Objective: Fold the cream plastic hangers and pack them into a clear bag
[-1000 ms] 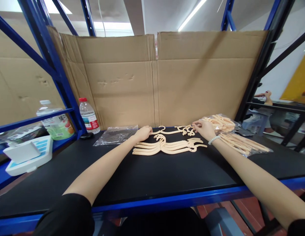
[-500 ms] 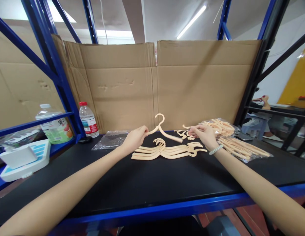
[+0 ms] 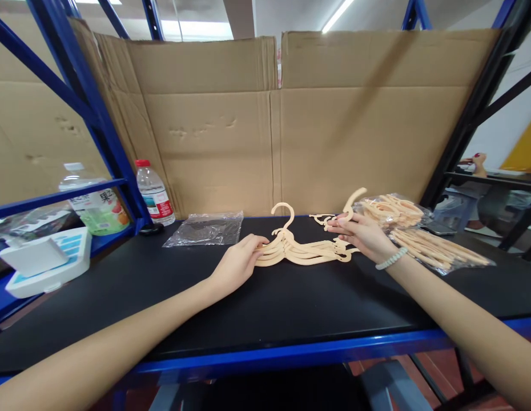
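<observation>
A stack of small peach plastic hangers [image 3: 304,251] lies on the black shelf top [image 3: 257,302]. My left hand [image 3: 240,264] grips the left ends of the stack, its hooks standing up. My right hand [image 3: 363,234] pinches another peach hanger [image 3: 350,206], lifted and tilted, just right of the stack. A couple of loose hangers [image 3: 322,219] lie behind my right hand.
A clear bag of more hangers [image 3: 413,225] lies at the right. An empty clear plastic bag [image 3: 205,228], two water bottles [image 3: 154,193] and a white and blue device [image 3: 47,260] sit left. Cardboard sheets [image 3: 274,120] wall the back. Blue rack posts flank the shelf.
My left hand has set the hanger it was lifting onto the stack and now holds the stack's left ends. My right hand has picked up another hanger and raised it.
</observation>
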{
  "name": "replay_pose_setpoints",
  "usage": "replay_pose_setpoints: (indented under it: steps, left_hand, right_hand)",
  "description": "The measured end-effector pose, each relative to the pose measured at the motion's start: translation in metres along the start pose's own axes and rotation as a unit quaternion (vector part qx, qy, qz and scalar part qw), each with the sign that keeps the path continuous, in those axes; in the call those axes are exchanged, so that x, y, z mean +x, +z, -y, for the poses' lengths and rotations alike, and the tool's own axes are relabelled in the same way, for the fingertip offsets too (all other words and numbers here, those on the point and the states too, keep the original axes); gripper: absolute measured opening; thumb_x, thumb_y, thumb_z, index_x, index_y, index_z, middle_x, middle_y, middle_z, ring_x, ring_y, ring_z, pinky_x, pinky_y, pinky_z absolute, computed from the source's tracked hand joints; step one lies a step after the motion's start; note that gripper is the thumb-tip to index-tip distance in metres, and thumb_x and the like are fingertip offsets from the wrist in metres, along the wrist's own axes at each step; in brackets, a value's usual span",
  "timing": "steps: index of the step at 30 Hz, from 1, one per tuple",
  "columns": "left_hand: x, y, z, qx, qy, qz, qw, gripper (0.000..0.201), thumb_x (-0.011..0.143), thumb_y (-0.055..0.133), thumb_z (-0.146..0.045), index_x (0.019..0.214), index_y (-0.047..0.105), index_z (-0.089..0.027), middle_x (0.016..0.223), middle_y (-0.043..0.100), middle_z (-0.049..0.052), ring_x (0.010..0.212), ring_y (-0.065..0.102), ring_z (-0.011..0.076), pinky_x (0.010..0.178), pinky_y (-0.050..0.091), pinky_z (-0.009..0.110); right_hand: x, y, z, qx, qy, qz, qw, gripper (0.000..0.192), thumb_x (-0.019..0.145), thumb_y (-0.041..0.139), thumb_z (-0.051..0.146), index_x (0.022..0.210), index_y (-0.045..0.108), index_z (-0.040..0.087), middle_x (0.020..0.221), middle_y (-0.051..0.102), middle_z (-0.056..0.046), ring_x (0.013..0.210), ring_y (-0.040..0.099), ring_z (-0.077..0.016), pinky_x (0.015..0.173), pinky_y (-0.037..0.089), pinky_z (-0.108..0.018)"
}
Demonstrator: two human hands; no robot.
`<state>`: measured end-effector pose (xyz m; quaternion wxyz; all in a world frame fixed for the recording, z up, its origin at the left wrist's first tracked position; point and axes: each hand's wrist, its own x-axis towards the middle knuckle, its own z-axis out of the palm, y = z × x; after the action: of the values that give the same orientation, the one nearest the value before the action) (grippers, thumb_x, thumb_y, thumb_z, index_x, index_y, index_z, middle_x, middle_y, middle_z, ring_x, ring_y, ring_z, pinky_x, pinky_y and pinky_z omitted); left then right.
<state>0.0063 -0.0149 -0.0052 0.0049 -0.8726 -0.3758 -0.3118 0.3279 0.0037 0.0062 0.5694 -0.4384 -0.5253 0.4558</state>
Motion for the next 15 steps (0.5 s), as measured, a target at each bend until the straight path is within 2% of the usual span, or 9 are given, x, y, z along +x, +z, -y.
replay_pose_setpoints:
  steps: [2,7,11,15]
  left_hand:
    - [0.0,0.0,-0.001,-0.01,0.004,-0.01,1.0,0.022,0.092,0.04,-0.013,0.11,0.05,-0.021,0.099,0.059,0.005,0.089,0.06,0.0179,0.08,0.049,0.031]
    - [-0.002,0.001,-0.005,-0.012,0.013,-0.029,0.999,0.02,0.094,0.038,-0.015,0.108,0.052,-0.02,0.097,0.057,0.005,0.086,0.059,0.0168,0.077,0.049,0.029]
    - [-0.003,0.002,-0.006,-0.015,0.017,-0.028,0.999,0.019,0.094,0.038,-0.015,0.105,0.052,-0.02,0.097,0.057,0.005,0.086,0.059,0.0167,0.076,0.049,0.028]
    - [-0.003,0.002,-0.004,-0.013,0.016,-0.029,0.999,0.019,0.094,0.038,-0.015,0.104,0.053,-0.02,0.096,0.057,0.004,0.084,0.059,0.0165,0.074,0.048,0.028]
  right_hand:
    - [0.003,-0.005,0.001,0.004,0.013,0.017,1.0,0.031,0.064,0.081,0.039,0.078,0.063,0.018,0.099,0.067,-0.007,0.091,0.064,-0.0193,0.066,0.052,-0.025]
    - [0.008,-0.016,0.008,-0.001,0.039,0.054,0.998,0.035,0.052,0.089,0.035,0.069,0.064,0.017,0.079,0.062,-0.001,0.069,0.058,-0.0116,0.063,0.052,-0.024]
    - [0.005,-0.019,0.014,-0.005,0.062,0.104,0.993,0.035,0.054,0.088,0.035,0.066,0.061,0.016,0.078,0.06,0.001,0.07,0.057,-0.01,0.069,0.052,-0.024]
    - [0.0,-0.016,0.015,-0.013,0.09,0.178,0.98,0.032,0.061,0.085,0.034,0.071,0.062,0.014,0.077,0.06,0.0,0.072,0.059,-0.0111,0.073,0.053,-0.026]
